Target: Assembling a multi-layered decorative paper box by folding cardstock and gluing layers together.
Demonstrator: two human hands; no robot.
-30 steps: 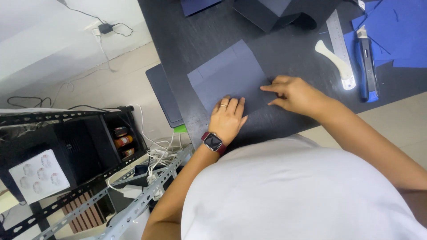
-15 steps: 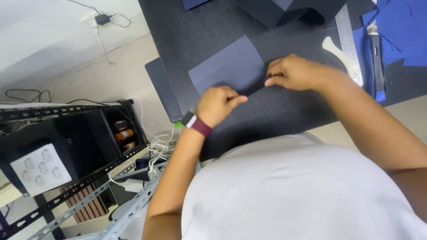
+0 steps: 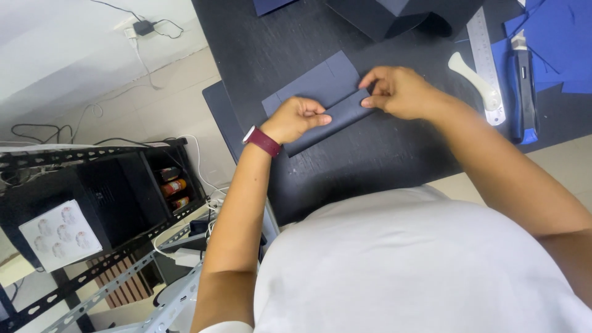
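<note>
Both hands are pinching the dark blue card sheet (image 3: 320,98): the left hand (image 3: 296,118) is clenched in a grip on the folded-over flap near its left end, and the right hand (image 3: 398,91) is grasping the same flap at its right end, fingertips pressing the edge down. The sheet is lying flat on the black worktop (image 3: 370,154), in the middle of it and just in front of the person's body, with its near strip turned up and over along a score line.

Judging by how it lies, one long fold is partly made: the flap is over but is being held, so the crease does not look set. The far part of the sheet is showing further score lines that are lying flat, unfolded, so most of the folding appears to be left.

Beyond the sheet, a dark box shape (image 3: 394,18) is standing at the far edge of the worktop. To the right, well apart from the hands, a steel ruler (image 3: 484,55) is lying lengthwise, with a white bone folder (image 3: 475,77) touching it and a blue utility knife (image 3: 524,86) just beside it, near scraps of brighter blue paper (image 3: 555,43). A maroon watch (image 3: 262,140) is sitting on the left wrist.
</note>
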